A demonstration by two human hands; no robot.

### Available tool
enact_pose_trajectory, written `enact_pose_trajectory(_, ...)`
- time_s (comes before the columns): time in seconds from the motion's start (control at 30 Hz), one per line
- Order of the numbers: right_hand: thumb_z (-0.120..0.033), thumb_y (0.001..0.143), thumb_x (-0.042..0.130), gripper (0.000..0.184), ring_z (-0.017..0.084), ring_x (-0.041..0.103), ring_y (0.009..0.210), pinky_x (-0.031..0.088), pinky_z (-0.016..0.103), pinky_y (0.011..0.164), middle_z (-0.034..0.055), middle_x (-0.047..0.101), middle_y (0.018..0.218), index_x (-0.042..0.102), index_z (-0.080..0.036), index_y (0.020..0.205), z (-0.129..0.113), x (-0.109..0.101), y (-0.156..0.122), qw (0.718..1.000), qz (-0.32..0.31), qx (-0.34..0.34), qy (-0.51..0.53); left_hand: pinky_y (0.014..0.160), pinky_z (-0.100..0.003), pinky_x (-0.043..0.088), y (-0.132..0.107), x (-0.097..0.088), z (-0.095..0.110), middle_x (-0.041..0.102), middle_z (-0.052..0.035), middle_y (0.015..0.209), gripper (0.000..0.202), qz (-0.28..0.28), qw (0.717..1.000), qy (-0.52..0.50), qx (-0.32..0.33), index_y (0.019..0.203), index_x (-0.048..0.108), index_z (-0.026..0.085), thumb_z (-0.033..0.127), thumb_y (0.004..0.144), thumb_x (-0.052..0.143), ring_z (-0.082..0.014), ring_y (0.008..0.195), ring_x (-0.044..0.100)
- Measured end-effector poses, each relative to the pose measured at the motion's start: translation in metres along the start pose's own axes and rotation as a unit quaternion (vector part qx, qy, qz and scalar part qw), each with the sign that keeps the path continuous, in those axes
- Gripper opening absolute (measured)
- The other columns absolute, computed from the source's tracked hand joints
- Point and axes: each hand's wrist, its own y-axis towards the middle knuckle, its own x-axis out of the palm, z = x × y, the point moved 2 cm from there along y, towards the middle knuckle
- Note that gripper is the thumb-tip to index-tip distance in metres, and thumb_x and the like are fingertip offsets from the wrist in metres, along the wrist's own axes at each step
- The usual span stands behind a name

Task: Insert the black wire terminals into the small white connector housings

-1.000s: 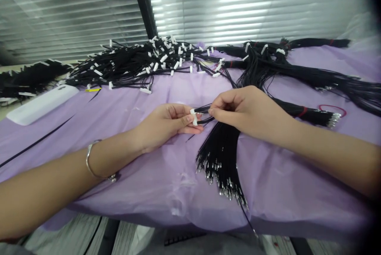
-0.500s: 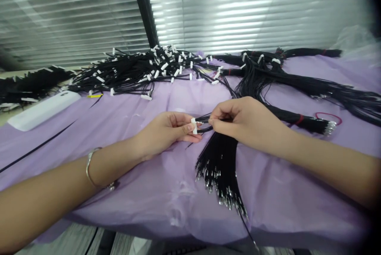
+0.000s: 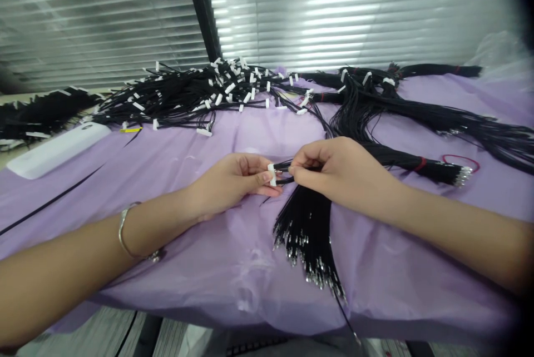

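Left hand (image 3: 231,183) pinched a connector (image 3: 272,169), long axis across its wires (image 3: 285,181); right hand (image 3: 340,170), a metal-tipped wire (image 3: 281,172); blinds (image 3: 300,12) backed the purple-covered counter (image 3: 208,262).

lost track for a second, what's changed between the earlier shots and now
The right hand has edged slightly left, closer to the white connector. Nothing was visibly let go: the left hand still holds the connector, and the fan of black wires lies as before.
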Motion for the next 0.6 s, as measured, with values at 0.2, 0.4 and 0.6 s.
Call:
enact_pose_trajectory(0.2, -0.018, 0.066, 0.053, 0.014, 0.006, 0.043, 0.042, 0.029, 0.021, 0.039, -0.0040, 0.055, 0.048, 0.062, -0.017, 0.056, -0.0026, -0.0002, 0.0000, 1.000, 0.011, 0.008, -0.022, 0.075, -0.016, 0.050, 0.0008, -0.0017, -0.0013, 0.064, 0.0002, 0.075, 0.006, -0.002, 1.000, 0.016, 0.004, 0.079, 0.062, 0.011, 0.016, 0.080, 0.060, -0.0066, 0.074, 0.064)
enact_pose_trajectory(0.4, -0.019, 0.067, 0.053, 0.014, 0.006, 0.042, 0.040, 0.029, 0.021, 0.037, -0.0039, 0.054, 0.047, 0.061, -0.018, 0.055, -0.0019, -0.0011, -0.0003, 0.999, 0.019, 0.003, -0.037, 0.073, -0.017, 0.051, -0.0003, 0.0002, 0.0007, 0.064, -0.0003, 0.072, 0.005, 0.005, 1.000, 0.026, 0.004, 0.077, 0.062, 0.011, 0.014, 0.080, 0.059, -0.0073, 0.073, 0.064)
enact_pose_trajectory(0.6, -0.017, 0.067, 0.054, 0.014, 0.005, 0.041, 0.040, 0.028, 0.020, 0.037, -0.0043, 0.053, 0.046, 0.060, -0.017, 0.055, -0.0035, -0.0009, 0.0000, 0.999, 0.015, -0.008, -0.033, 0.075, -0.019, 0.051, 0.0001, -0.0002, 0.0001, 0.063, -0.0003, 0.071, 0.006, 0.007, 1.000, 0.029, 0.007, 0.075, 0.063, 0.011, 0.015, 0.079, 0.060, -0.0082, 0.073, 0.064)
